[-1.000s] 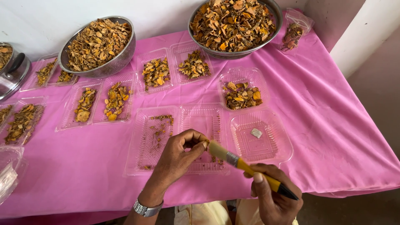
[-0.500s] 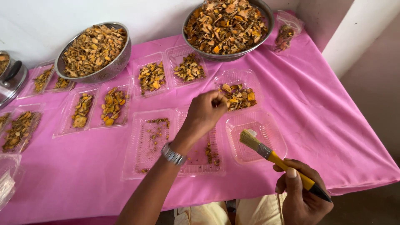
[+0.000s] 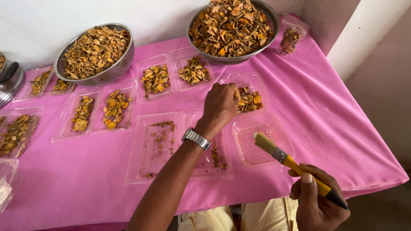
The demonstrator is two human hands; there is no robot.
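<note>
On pink worktop [image 3: 325,115] | L hand [image 3: 220,105] is closing fingertips on dried pieces in clear tray [image 3: 250,92] | R hand [image 3: 314,201] is fist-gripping yellow brush [image 3: 291,164], bristles over empty tray [image 3: 263,141] | tip: pinch lightly, keep brush w/in tray.

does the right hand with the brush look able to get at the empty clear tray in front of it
Probably yes. The right hand holds the brush with its bristles already over the empty clear tray. The left hand is further back at the tray of dried pieces, so nothing blocks the way.
</note>
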